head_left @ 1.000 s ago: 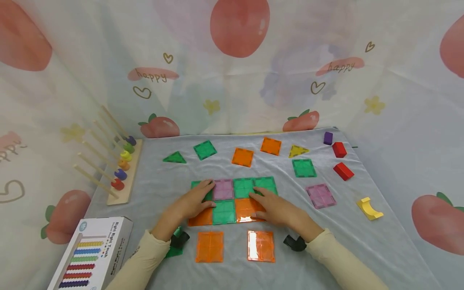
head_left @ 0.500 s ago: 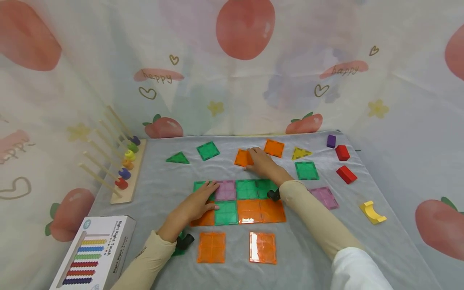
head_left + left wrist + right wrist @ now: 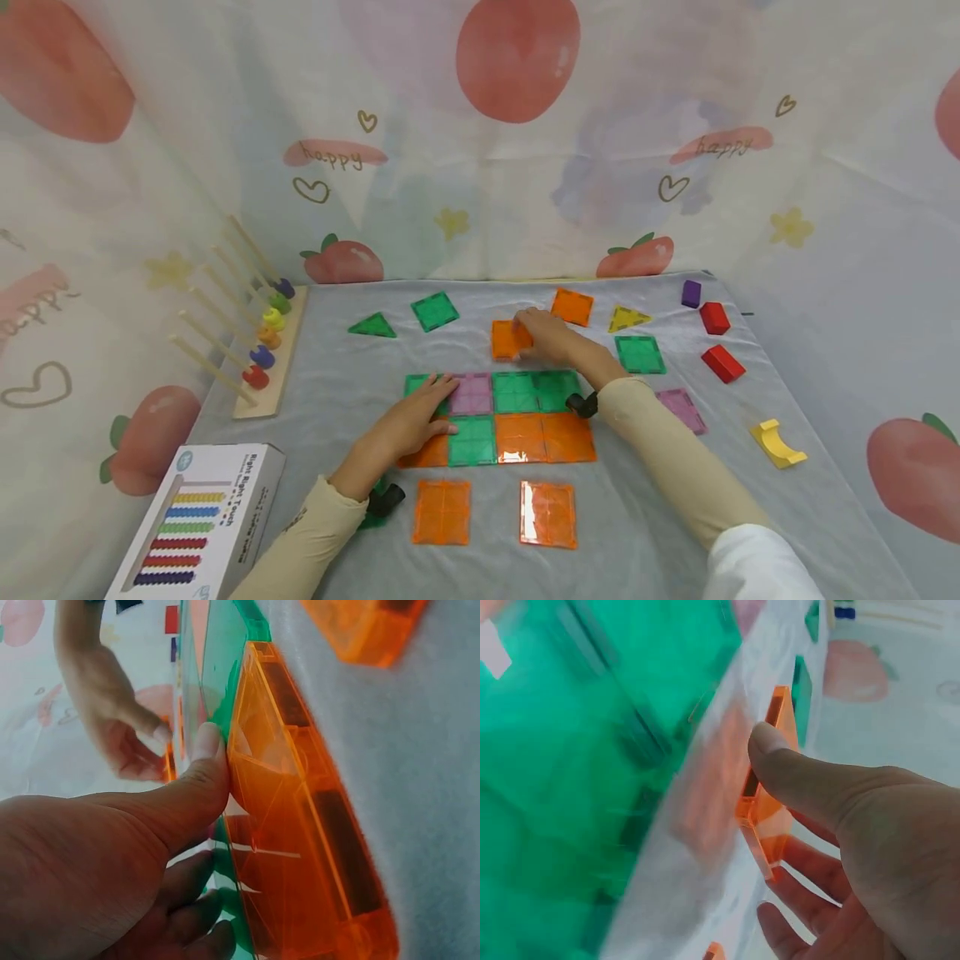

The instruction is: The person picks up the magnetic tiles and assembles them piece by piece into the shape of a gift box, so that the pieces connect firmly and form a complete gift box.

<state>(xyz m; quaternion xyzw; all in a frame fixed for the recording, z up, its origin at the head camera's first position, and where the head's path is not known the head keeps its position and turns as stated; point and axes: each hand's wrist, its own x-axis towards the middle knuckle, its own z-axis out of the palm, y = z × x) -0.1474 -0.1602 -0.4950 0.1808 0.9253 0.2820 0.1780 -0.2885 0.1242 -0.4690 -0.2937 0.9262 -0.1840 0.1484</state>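
A flat mat of joined square tiles (image 3: 525, 392) lies mid-table: green, purple and two green in the far row, orange, green and two orange in the near row. My left hand (image 3: 416, 421) rests flat on its left end; in the left wrist view the thumb (image 3: 199, 772) presses where a green tile meets an orange one (image 3: 300, 847). My right hand (image 3: 547, 333) reaches beyond the mat and pinches a loose orange square tile (image 3: 504, 340). The right wrist view shows my thumb on that orange tile (image 3: 769, 825) and fingers beneath, its edge raised off the cloth.
Loose tiles lie around: green triangle (image 3: 372, 326), green square (image 3: 435, 311), orange square (image 3: 572, 306), yellow triangle (image 3: 627, 317), green square (image 3: 640, 353), purple square (image 3: 681, 408), two orange squares (image 3: 441, 512) in front. Red, purple and yellow blocks (image 3: 723, 363) sit right; peg rack (image 3: 262, 350) and box (image 3: 198, 521) left.
My right hand left the mat's near right corner, reached to the far orange tile and took hold of it, shifting it slightly. The left hand stayed put.
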